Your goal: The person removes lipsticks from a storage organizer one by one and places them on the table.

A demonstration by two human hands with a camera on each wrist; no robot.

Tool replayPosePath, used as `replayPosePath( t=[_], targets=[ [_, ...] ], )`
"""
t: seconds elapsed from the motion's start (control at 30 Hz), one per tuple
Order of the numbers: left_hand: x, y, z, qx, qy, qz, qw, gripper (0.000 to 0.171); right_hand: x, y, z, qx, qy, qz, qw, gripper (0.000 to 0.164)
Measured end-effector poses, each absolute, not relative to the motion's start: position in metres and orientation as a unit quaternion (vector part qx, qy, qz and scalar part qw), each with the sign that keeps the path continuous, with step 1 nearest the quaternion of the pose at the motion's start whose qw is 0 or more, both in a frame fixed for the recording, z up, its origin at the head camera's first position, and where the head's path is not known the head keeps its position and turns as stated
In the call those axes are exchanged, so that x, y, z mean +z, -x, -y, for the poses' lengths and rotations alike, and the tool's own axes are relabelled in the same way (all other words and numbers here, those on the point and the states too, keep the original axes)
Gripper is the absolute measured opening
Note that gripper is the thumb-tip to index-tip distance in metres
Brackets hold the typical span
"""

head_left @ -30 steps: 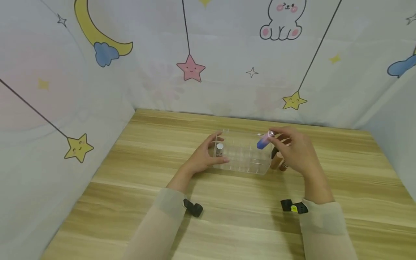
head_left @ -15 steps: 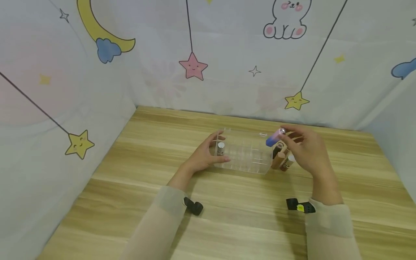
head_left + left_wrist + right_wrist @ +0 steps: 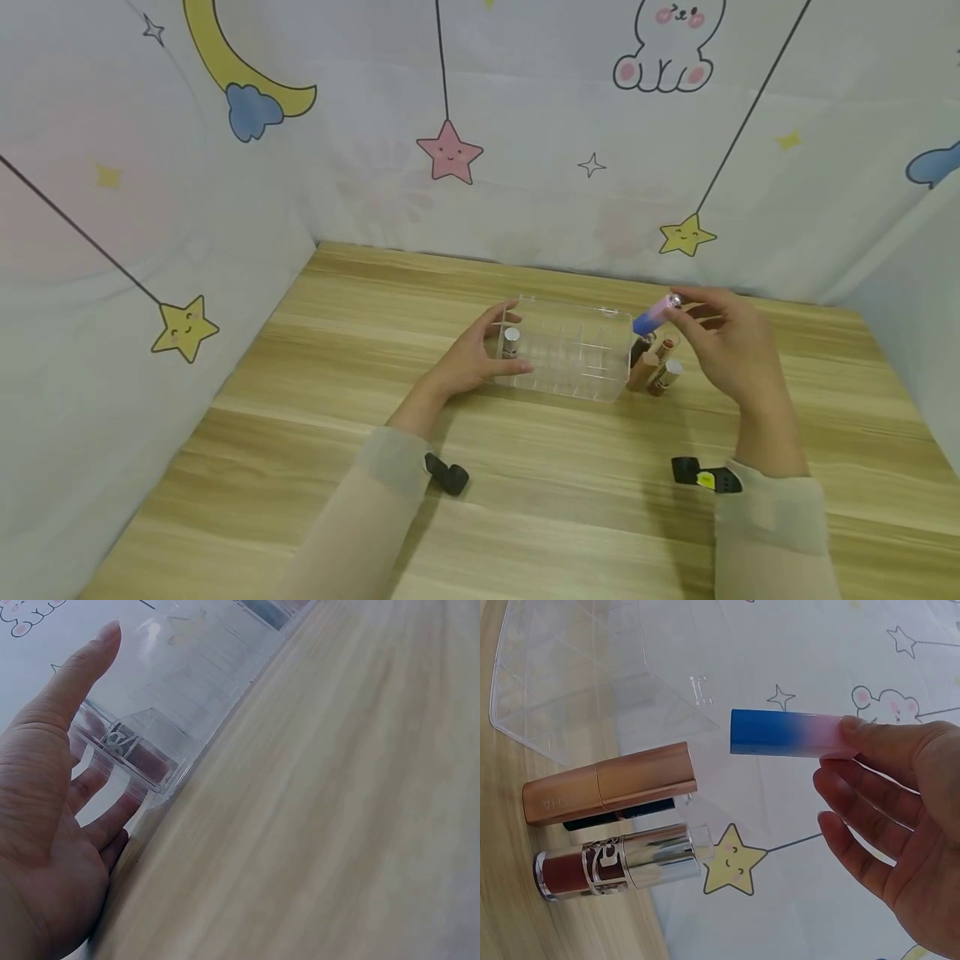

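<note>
In the head view my left hand (image 3: 465, 360) holds the left end of a clear, divided plastic organizer box (image 3: 570, 395), thumb across the front and fingers behind. A silver-capped lip gloss tube (image 3: 512, 343) stands in its left end. My right hand (image 3: 735, 346) pinches a blue-to-pink lipstick (image 3: 654, 317) by its pink end, tilted above the cosmetics beside the box. Below it stand a rose-gold lipstick (image 3: 607, 784), a lip gloss (image 3: 619, 862) with a silver cap, a dark tube (image 3: 622, 815), and a small reddish-brown tube (image 3: 666, 348).
The wood-grain table (image 3: 525, 517) spreads around the box and reaches a white cloth backdrop (image 3: 525, 208) printed with stars and a moon. Both wrists carry small black cameras (image 3: 448, 475).
My right hand has moved right with the lipstick, from over the box's right part to above the standing tubes, which now show more. My left hand stays on the box.
</note>
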State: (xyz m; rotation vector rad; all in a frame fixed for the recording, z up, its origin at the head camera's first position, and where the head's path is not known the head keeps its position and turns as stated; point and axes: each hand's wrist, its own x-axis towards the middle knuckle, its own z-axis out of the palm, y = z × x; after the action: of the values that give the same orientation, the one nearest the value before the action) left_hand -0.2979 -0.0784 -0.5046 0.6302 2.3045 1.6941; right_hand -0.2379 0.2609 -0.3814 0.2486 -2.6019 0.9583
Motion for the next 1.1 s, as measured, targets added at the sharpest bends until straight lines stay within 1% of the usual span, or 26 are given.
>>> replayPosePath(
  t=[0.3,0.6,0.93,1.1],
  targets=[
    [-0.501,0.298,0.076,0.578,-0.209,-0.781,0.110,0.100,-0.380,0.237,-0.272,0.340,-0.079,0.917,0.193,0.036],
    [-0.498,0.299,0.075,0.584,-0.193,-0.777,0.129,0.103,-0.381,0.237,-0.282,0.343,-0.072,0.916,0.196,0.035],
    [-0.501,0.298,0.077,0.576,-0.205,-0.783,0.111,0.102,-0.381,0.237,-0.291,0.344,-0.060,0.914,0.208,0.032],
    [-0.503,0.296,0.078,0.575,-0.207,-0.783,0.112,0.104,-0.384,0.236,-0.296,0.338,-0.053,0.917,0.202,0.034]
  ],
)
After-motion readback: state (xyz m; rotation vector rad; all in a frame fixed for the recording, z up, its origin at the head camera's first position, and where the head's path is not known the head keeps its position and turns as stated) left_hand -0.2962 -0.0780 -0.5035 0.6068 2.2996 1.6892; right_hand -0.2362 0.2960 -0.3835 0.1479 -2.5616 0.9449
